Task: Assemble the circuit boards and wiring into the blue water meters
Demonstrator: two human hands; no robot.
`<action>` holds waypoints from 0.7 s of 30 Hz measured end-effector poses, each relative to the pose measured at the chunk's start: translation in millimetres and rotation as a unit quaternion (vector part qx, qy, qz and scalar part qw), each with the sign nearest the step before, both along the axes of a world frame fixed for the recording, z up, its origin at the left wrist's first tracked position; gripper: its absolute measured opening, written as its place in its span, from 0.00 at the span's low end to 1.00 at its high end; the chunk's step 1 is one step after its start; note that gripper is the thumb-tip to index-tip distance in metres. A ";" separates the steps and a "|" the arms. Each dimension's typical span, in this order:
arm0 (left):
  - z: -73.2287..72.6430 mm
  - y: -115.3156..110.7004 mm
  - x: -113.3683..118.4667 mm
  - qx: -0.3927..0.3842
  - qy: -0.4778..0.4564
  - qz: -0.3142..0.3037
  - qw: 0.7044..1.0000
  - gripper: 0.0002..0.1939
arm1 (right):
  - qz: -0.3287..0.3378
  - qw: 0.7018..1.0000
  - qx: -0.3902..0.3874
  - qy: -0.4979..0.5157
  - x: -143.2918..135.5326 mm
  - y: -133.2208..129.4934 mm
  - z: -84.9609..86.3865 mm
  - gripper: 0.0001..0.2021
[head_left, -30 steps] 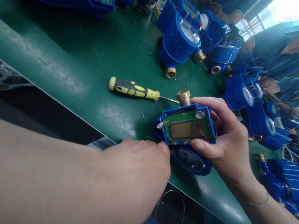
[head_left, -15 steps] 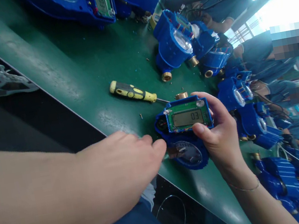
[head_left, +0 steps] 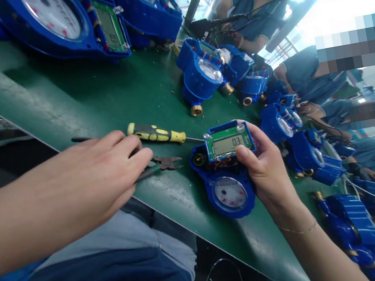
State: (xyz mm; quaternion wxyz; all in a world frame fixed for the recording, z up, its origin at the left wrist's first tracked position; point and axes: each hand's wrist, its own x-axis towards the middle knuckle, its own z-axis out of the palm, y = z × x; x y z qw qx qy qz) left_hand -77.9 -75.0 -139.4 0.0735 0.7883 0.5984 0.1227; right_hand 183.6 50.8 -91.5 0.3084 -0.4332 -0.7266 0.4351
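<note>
My right hand (head_left: 265,160) grips a blue water meter (head_left: 211,182), its thumb across the lower edge of the display and its fingers behind. The lit display (head_left: 228,144), on an exposed green circuit board, reads about 0.3. Below it is the meter's round white dial (head_left: 230,193). To the left, my left hand (head_left: 115,165) is closed around green-handled cutting pliers (head_left: 169,163). Their metal jaws point right towards the meter, apart from it; the palm hides most of the handles. Just above them a yellow-and-black screwdriver (head_left: 160,133) lies on the table.
The green table (head_left: 100,97) has its near edge running diagonally downward to the right. Large blue meters (head_left: 44,25) stand at upper left. More meters (head_left: 202,72) line the far side and right (head_left: 353,217). Co-workers (head_left: 249,18) are across the table.
My left hand has drawn back left from the meter and is now beside the screwdriver, with the pliers plainly visible. My right hand still holds the meter. The view has shifted.
</note>
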 end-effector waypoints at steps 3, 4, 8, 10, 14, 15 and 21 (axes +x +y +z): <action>-12.1 12.3 3.1 0.014 0.037 -0.012 0.999 0.03 | -0.035 0.997 -0.054 0.035 2.1 5.8 0.0 0.23; -14.8 16.5 6.1 0.029 0.052 0.001 0.998 0.04 | -0.046 0.996 -0.068 0.043 2.8 6.8 0.2 0.24; -15.1 28.8 24.0 0.086 0.107 0.051 0.989 0.05 | -0.077 0.991 -0.095 0.055 3.6 8.7 1.3 0.27; -9.2 32.1 34.9 0.136 0.083 0.054 0.986 0.06 | -0.073 0.991 -0.103 0.051 3.2 10.5 2.2 0.27; 7.1 39.4 63.0 0.228 -0.049 -0.031 0.972 0.13 | -0.054 0.991 -0.115 0.038 3.8 17.1 3.8 0.25; 10.2 42.6 71.3 0.238 -0.076 -0.050 0.967 0.13 | -0.054 0.991 -0.114 0.034 4.3 18.6 4.2 0.25; 13.7 71.5 111.6 0.270 -0.093 -0.070 0.956 0.11 | -0.038 0.993 -0.106 0.043 6.1 20.7 5.2 0.23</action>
